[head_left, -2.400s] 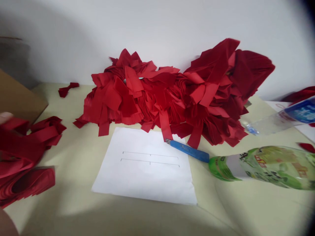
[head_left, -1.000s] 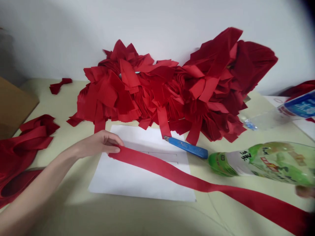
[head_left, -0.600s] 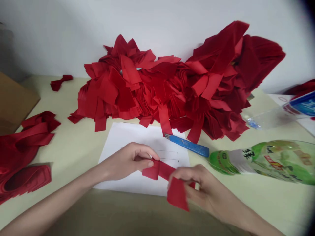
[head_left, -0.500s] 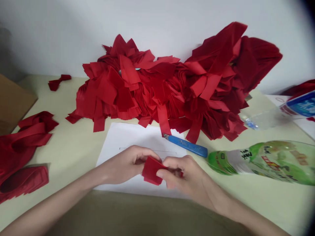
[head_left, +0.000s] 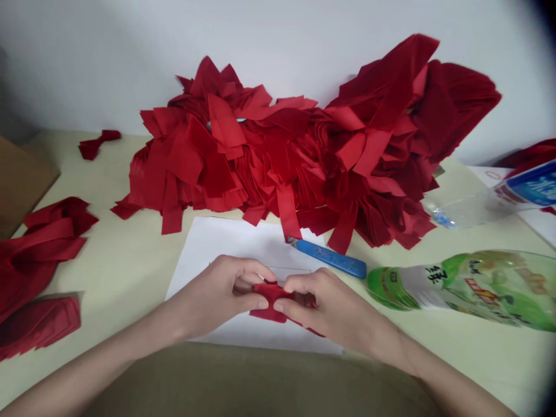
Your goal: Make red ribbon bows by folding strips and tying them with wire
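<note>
Head view: your left hand point(head_left: 212, 298) and right hand point(head_left: 325, 307) meet low over the paper sheet point(head_left: 226, 243), both curled nearly shut, with the fingers of each turned toward the other. Together they grasp a folded red strip point(head_left: 271, 301), and neither hand has released it. It sits between your fingertips over the lower part of the sheet, with a thin end showing below the right hand. Your fingers hide how the folds lie, and you cannot tell from this view whether the strip touches the paper.

For a tidy fold, keep your two pinches close together and even, so the layers don't slip apart. Firm fingertip pressure seems best, as a clenched grip could crumple the soft fabric. Keep the work over the bare sheet, clear of the blue utility knife point(head_left: 330, 263) lying just beyond your right hand.

Behind the sheet rises the big pile of red strips point(head_left: 278, 156). A looser red heap point(head_left: 39, 255) lies on the worktop point(head_left: 121, 260) to your left, and a green bottle point(head_left: 478, 289) lies on its side to your right.
</note>
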Action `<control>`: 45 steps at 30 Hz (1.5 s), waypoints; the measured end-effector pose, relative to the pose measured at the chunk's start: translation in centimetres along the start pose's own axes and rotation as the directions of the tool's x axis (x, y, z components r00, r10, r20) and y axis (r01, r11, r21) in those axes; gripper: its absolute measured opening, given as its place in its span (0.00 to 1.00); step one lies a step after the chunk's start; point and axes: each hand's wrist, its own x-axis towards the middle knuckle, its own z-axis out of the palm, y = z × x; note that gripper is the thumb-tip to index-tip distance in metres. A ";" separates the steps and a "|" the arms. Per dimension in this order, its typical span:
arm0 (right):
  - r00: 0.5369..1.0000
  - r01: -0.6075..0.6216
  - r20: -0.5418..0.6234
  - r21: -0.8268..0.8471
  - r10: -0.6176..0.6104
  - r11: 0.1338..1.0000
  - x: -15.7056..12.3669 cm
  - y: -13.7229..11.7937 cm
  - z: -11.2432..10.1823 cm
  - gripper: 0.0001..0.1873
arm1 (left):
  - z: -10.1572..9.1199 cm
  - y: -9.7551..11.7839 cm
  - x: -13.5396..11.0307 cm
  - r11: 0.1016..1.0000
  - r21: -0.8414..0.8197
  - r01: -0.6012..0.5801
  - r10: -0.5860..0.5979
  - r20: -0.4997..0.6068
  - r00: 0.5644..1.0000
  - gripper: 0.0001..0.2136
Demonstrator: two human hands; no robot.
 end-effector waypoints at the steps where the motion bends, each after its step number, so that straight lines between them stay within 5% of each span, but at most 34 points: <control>1: 1.000 0.008 0.002 -0.002 -0.008 1.000 0.0 0.0 0.0 0.16 | 0.1 0.1 -0.1 1.000 0.008 -0.005 0.005 -0.021 1.000 0.11; 19: 0.997 0.072 -0.028 0.050 -0.071 0.996 -0.2 -0.1 -0.4 0.16 | 0.4 0.8 -1.1 0.999 0.045 -0.003 0.003 -0.009 1.000 0.08; 24: 0.939 0.271 0.169 0.180 -0.301 0.946 -0.3 0.8 -1.6 0.10 | -1.3 2.1 -2.4 0.998 0.063 0.013 -0.019 0.097 0.995 0.08; 27: 0.882 0.270 0.305 0.297 -0.359 0.916 -0.5 2.0 -2.1 0.09 | -3.8 2.7 -4.1 0.996 0.086 0.003 -0.003 -0.001 1.000 0.06; 30: 0.917 0.171 0.275 0.383 -0.288 0.908 -0.9 3.5 -2.3 0.12 | -6.7 2.4 -6.2 0.985 0.166 0.039 -0.005 -0.197 0.980 0.07; 34: 0.985 -0.032 0.156 0.555 -0.067 0.831 -1.3 5.3 -2.3 0.15 | -8.8 0.5 -6.9 0.940 0.293 0.176 -0.028 -0.446 0.894 0.12; 39: 0.982 -0.121 -0.030 0.658 0.187 0.743 -0.8 7.0 -1.7 0.13 | -8.8 -2.4 -3.3 0.959 0.203 0.198 -0.114 -0.366 0.924 0.12; 42: 0.968 -0.145 -0.052 0.681 0.244 0.718 -0.6 8.7 -2.2 0.18 | -7.7 -3.8 -1.4 0.970 0.149 0.193 -0.136 -0.329 0.934 0.11; 45: 0.968 -0.170 -0.039 0.620 0.247 0.766 -1.2 10.4 -3.2 0.12 | -6.0 -4.5 -0.5 0.982 0.056 0.183 -0.160 -0.287 0.945 0.11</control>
